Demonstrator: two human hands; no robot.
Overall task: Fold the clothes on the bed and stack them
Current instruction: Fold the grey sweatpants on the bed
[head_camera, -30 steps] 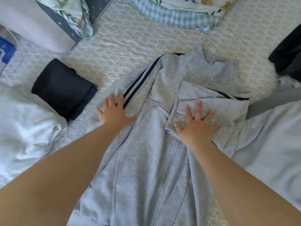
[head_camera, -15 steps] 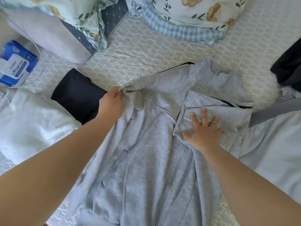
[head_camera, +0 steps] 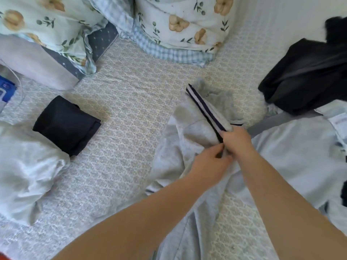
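The grey zip jacket (head_camera: 189,132) is lying right of the bed's middle, its navy-striped sleeve (head_camera: 205,109) running toward eleven o'clock from where both hands are meeting. The left hand (head_camera: 210,162) is pinching the cloth at the fold, and the right hand (head_camera: 236,139) is clenching the sleeve's near end. To fold well, I'd judge, they should be drawing the sleeve taut and laying it straight across the body before smoothing.

Counting outward: one folded navy garment (head_camera: 65,124) at nine o'clock, one pale rumpled garment (head_camera: 26,166) beneath it, one black heap (head_camera: 308,72) at two o'clock, one light-blue garment (head_camera: 300,156) at three, two floral pillows (head_camera: 178,21).
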